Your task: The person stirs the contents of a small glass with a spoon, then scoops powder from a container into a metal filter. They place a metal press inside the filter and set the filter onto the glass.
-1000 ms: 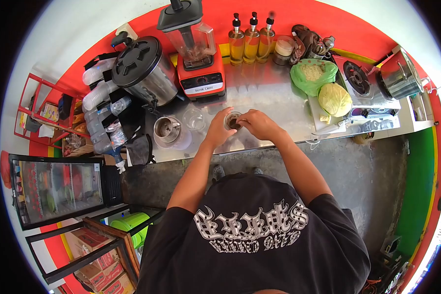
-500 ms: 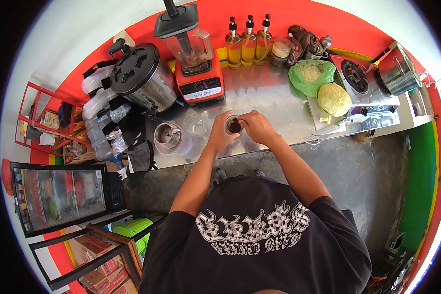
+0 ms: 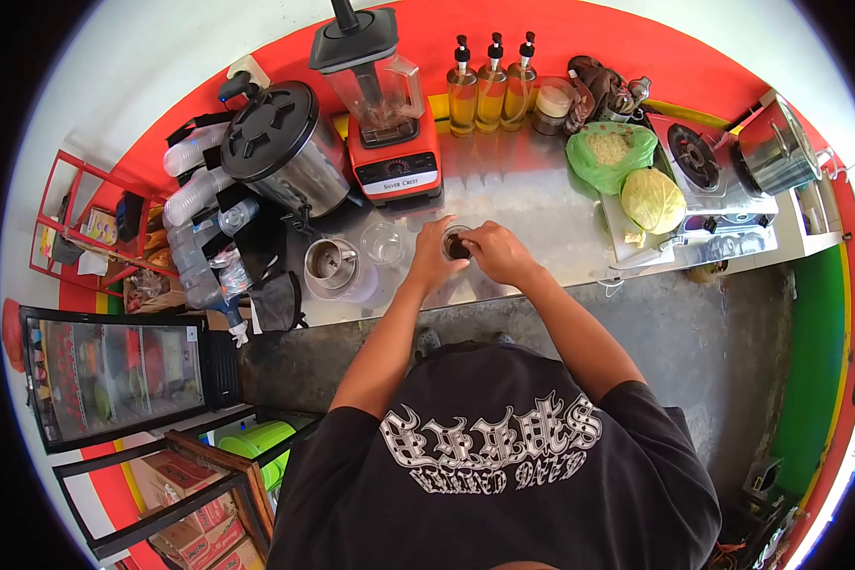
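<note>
On the steel counter (image 3: pixel 527 204), near its front edge, stands a small clear container (image 3: pixel 454 243) with dark brown contents. My left hand (image 3: pixel 431 256) is wrapped round its left side. The fingers of my right hand (image 3: pixel 497 252) are pinched together at its right rim; what they hold, if anything, is too small to make out. Left of my left hand is an empty clear glass (image 3: pixel 382 244), and beyond that a metal cup (image 3: pixel 331 263) sits on a pale round container. The red blender (image 3: pixel 394 166) stands behind the glass.
Three oil bottles (image 3: pixel 491 90) line the back wall. At the right are a green bag (image 3: pixel 610 157), a cabbage (image 3: pixel 653 200), a gas stove (image 3: pixel 698 157) and a steel pot (image 3: pixel 777 147). A large lidded steel container (image 3: pixel 285 152) stands left of the blender.
The view has shifted slightly, so the counter items appear a little farther right. Both hands remain at the small container, the right fingers still at its rim.
</note>
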{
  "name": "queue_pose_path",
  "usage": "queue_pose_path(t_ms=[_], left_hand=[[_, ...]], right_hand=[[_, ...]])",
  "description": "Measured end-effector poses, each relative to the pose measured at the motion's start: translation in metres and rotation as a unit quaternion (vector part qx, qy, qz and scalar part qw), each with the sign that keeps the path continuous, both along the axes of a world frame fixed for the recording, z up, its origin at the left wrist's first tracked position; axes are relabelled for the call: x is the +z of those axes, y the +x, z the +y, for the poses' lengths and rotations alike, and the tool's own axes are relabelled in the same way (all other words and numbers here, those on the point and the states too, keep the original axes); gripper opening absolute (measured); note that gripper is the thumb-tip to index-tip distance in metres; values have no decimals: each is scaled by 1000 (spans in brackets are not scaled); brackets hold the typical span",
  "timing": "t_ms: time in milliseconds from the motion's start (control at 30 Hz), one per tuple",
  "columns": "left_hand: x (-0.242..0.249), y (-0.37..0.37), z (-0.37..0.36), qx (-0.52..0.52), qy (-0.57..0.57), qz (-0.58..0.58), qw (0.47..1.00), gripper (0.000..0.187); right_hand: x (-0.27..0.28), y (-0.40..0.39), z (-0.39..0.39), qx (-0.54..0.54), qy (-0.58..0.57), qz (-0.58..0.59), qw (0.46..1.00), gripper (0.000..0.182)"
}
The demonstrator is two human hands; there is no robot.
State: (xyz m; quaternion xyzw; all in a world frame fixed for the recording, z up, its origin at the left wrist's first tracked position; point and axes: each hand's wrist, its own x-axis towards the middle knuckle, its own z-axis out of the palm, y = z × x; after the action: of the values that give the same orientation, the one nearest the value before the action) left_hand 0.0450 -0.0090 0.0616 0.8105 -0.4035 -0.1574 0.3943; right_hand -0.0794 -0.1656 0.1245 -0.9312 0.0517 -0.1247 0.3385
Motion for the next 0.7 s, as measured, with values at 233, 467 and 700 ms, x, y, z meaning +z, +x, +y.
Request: queue_pose_path(t_ms=[233,467,700], left_hand=[[1,7,1,-43,-43,49,997,103],[-10,14,-5,-43,-28,80,995,106],[2,5,2,-5,-1,-33,999,102]], right_hand=[[0,-6,-13,31,19,27,999,19],[-9,-1,-3,20,-8,-8,1000,20],[-9,1,1,-41,-31,-59,997,16]])
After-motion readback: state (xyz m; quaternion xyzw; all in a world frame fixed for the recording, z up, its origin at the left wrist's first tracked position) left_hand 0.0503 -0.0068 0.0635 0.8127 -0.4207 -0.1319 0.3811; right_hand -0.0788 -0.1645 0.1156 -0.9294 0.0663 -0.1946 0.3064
